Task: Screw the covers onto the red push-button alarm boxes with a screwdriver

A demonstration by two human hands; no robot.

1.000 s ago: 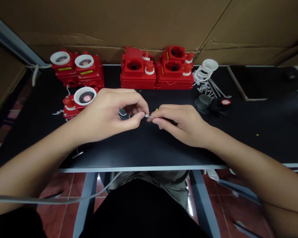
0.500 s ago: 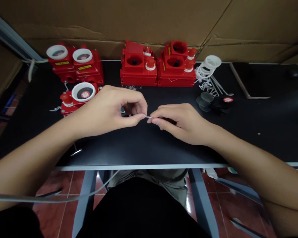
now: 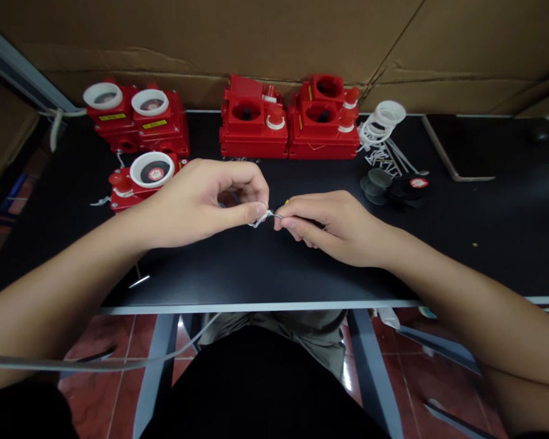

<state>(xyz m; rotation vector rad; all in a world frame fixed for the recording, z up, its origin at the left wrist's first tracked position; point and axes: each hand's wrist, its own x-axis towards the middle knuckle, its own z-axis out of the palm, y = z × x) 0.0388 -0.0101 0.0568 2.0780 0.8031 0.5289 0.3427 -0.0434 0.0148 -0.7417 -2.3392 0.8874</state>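
Note:
Between thumb and fingertips, my left hand (image 3: pixel 229 195) pinches a small, crinkled white strip (image 3: pixel 258 221), which hangs just below the thumb. My right hand (image 3: pixel 324 222) is closed round a thin grey metal piece (image 3: pixel 278 215). Its tip points left and meets the white strip, or nearly so. A bit of yellow shows above the right fingers; the rest of that piece is hidden in the hand. Behind my left wrist, partly covered by it, lies a red housing with a white ring (image 3: pixel 152 169) round a black disc.
More red housings stand at the back left (image 3: pixel 137 125) and back centre (image 3: pixel 254 131). To the right are white rings (image 3: pixel 388 114), small white parts, clear discs (image 3: pixel 376 183) and a dark phone-like slab (image 3: pixel 457 146). A T-shaped metal tool (image 3: pixel 139 281) lies near the front edge.
The white strip now shows below my left fingertips, and a bit of yellow shows above my right fingers. Both hands stay almost in the same place.

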